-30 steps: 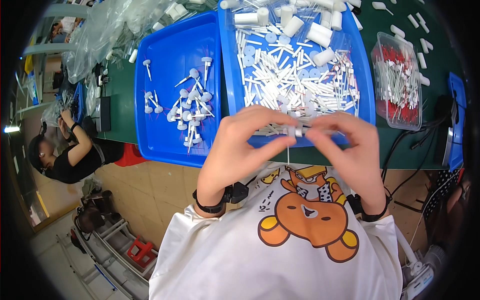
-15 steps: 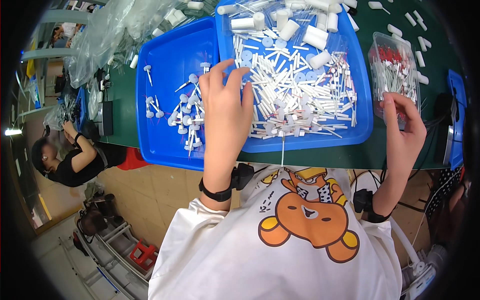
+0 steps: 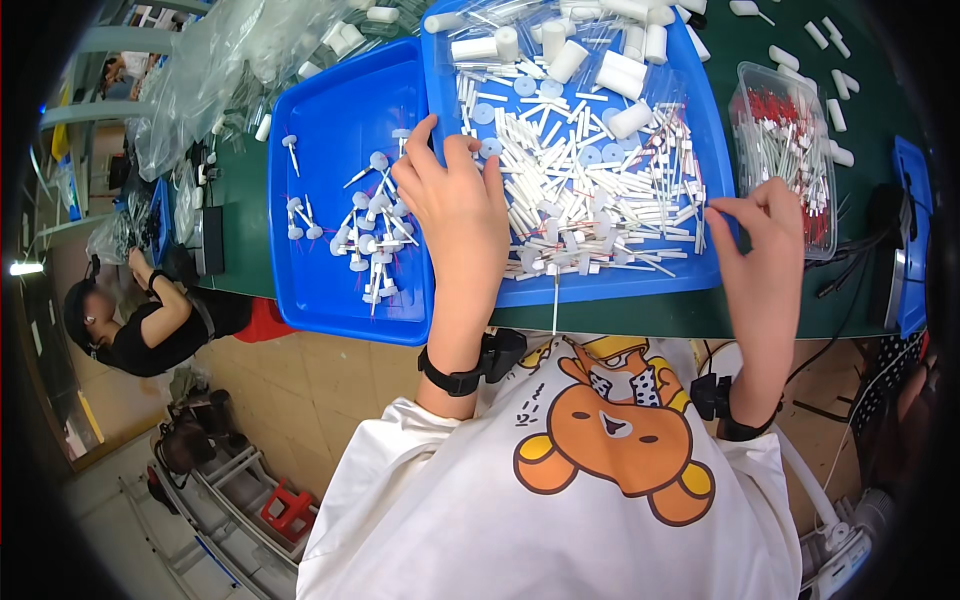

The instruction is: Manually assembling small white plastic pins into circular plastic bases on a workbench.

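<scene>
My left hand hovers over the shared edge of two blue trays, fingers spread and nothing visible in them. Below and around it, the left tray holds several small assemblies of pale discs on white sticks with thin red wires. In the right tray lies a heap of thin white tubes, with loose pale discs among them. My right hand is over that tray's right edge, thumb and index fingertip pinched together. Whatever they hold, if anything, is too small to make out.
A clear plastic box of red-and-white wired parts stands right of the trays. White foam cylinders lie at the right tray's far end and on the green table. Clear bags sit far left. Another person works at left.
My right hand has moved left from the clear box to the right tray's edge, its fingertips now pinched. My left hand has shifted slightly, fingers still spread.
</scene>
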`<state>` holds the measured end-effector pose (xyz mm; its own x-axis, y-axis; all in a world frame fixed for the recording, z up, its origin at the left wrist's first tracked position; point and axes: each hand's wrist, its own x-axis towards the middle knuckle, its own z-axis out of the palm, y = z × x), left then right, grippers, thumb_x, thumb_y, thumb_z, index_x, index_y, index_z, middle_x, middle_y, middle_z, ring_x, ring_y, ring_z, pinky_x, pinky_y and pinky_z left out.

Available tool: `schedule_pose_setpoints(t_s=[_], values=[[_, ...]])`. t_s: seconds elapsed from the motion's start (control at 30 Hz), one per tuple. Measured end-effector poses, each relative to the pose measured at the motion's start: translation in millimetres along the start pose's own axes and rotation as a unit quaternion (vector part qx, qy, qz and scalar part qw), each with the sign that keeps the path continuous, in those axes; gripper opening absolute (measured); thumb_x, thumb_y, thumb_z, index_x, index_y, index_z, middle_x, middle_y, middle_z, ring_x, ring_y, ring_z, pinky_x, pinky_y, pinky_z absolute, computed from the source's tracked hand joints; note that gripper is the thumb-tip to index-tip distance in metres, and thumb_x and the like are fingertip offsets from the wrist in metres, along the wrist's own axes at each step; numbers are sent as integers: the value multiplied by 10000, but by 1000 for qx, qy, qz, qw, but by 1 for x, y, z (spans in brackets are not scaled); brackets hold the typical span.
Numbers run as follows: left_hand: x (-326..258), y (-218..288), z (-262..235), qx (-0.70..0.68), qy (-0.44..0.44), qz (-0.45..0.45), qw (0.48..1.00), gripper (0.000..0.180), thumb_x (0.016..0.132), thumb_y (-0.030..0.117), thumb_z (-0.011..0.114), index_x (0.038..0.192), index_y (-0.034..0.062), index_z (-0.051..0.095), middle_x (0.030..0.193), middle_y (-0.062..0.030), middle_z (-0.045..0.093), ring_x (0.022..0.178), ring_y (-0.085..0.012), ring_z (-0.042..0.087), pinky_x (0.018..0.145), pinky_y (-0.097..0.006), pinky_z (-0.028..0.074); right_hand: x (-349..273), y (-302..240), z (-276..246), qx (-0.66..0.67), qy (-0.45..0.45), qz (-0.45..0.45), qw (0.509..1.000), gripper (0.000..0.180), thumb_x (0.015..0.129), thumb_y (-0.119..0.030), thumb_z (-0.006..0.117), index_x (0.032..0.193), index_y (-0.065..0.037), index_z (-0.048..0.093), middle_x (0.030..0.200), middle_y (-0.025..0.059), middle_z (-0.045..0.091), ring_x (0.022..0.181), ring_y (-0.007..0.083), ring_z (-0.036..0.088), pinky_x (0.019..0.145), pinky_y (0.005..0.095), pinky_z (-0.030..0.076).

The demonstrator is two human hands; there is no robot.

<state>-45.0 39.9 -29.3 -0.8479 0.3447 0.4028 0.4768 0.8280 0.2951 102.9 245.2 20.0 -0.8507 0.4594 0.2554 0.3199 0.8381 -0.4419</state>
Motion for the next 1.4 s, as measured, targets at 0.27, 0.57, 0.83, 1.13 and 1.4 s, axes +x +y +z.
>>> schedule_pose_setpoints(t_s=[0.27,0.57,0.83,1.13,1.4], values=[[2,3,-5,-10,-10,0,1000,259,765,110,775,998,70,670,1325,-186,450,1083,-363,425,946,-463,386,2,-15,36,-169,50,-33,984,148,752,-93,752,878,-62,681,838,43,611,860,232,535,795,382,341],[3,2,-27,-119,9,-37,992,260,805,99,750,1042,45,656,1195,-165,567,1093,-278,510,898,-404,437,2,-13,29,-118,20,-26,992,151,777,-34,691,926,-43,672,846,46,617,886,231,550,831,391,341],[-4,19,-72,-581,-170,-147,782,338,973,82,543,1282,-51,515,1113,-189,663,889,-140,616,821,-290,490,5,-24,-2,115,9,-35,993,143,861,-24,636,1003,-22,654,878,90,548,845,245,539,785,358,384],[-9,18,-71,-696,-298,-105,646,348,1014,155,499,1291,-54,514,1089,-218,676,830,-195,655,783,-319,525,5,-53,-24,200,-40,-206,957,235,744,11,729,972,-12,675,758,70,531,686,232,505,610,349,366],[-10,19,-72,-691,-307,-108,646,378,992,207,557,1257,-61,525,1039,-203,693,828,-189,661,772,-313,529,7,-53,-18,189,16,-233,954,256,709,17,749,958,-1,693,730,57,522,640,220,480,579,340,347]])
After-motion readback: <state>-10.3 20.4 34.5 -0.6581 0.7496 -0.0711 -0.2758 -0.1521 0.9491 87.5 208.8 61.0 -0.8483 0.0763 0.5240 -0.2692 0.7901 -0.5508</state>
